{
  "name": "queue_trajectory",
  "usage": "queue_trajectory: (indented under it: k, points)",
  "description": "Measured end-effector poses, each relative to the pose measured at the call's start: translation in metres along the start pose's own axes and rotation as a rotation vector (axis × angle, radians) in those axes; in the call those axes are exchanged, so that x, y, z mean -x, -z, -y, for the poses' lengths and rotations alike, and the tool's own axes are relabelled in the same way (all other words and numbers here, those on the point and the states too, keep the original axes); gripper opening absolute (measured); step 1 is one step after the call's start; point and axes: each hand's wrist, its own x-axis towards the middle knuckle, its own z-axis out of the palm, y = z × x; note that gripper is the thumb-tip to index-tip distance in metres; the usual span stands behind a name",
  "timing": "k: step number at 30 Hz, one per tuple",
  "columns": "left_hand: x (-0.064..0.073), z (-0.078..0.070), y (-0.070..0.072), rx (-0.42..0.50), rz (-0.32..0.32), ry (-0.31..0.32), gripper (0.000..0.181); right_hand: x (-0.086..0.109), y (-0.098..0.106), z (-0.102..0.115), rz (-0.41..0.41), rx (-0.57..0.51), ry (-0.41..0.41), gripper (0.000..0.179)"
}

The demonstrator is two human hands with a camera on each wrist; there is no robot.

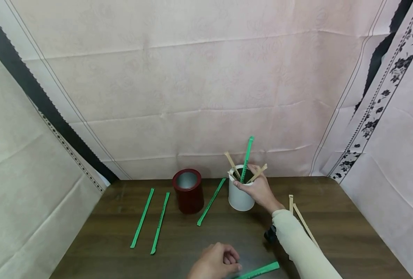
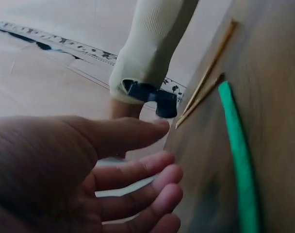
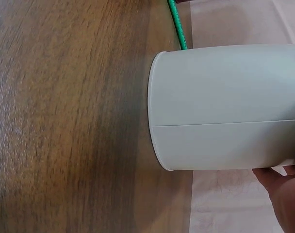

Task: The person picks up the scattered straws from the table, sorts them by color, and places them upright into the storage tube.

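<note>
My right hand (image 1: 256, 190) grips the white cylindrical cup (image 1: 240, 197) near its top, with the thumb at the near rim and the fingers round the right side. Out of the cup stick a green strip (image 1: 247, 157) and several pale beige strips (image 1: 258, 173), leaning in different directions. The right wrist view shows the cup's smooth wall (image 3: 225, 97) and seam from the side. Low in the head view, my left hand (image 1: 215, 261) holds nothing, its fingers loosely bent. A green strip (image 1: 260, 270) lies just to its right on the table.
A dark red cylinder (image 1: 189, 193) with a grey inside stands left of the white cup. Between them lies a green strip (image 1: 211, 202), and two more green strips (image 1: 143, 217) lie farther left. Beige strips (image 1: 304, 223) lie beside the right forearm. A pale cloth (image 1: 199, 97) hangs behind the table.
</note>
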Motion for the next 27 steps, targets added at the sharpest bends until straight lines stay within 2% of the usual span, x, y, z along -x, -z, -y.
queue_trajectory:
  k: [4, 8, 11, 15, 18, 21, 25, 27]
  points:
    - [-0.006, 0.001, -0.017, -0.055, 0.002, 0.065, 0.008, 0.001, 0.0, -0.001, -0.006, -0.01, 0.006, 0.09]
    - [-0.011, 0.0, -0.032, -0.134, 0.02, 0.105, 0.01, 0.001, 0.0, -0.001, 0.0, -0.009, 0.001, 0.091]
    - [-0.014, -0.001, -0.04, -0.19, 0.014, 0.105, 0.014, 0.001, 0.001, 0.001, -0.004, -0.014, 0.004, 0.091]
    - [-0.014, -0.002, -0.044, -0.216, 0.002, 0.1, 0.016, 0.0, 0.0, 0.002, -0.02, -0.022, 0.011, 0.09]
    - [-0.013, 0.001, -0.042, -0.183, -0.004, 0.067, 0.016, -0.001, 0.0, 0.002, -0.019, -0.011, 0.009, 0.091]
    - [-0.011, 0.006, -0.033, -0.093, 0.009, 0.003, 0.017, -0.001, 0.0, 0.002, -0.014, 0.004, 0.005, 0.092]
    - [-0.003, 0.006, -0.012, 0.032, 0.009, -0.098, 0.015, 0.0, 0.0, 0.002, -0.014, 0.01, 0.007, 0.092]
    - [0.002, -0.001, 0.003, 0.065, -0.035, -0.141, 0.015, 0.0, -0.001, 0.003, -0.012, 0.007, 0.003, 0.092]
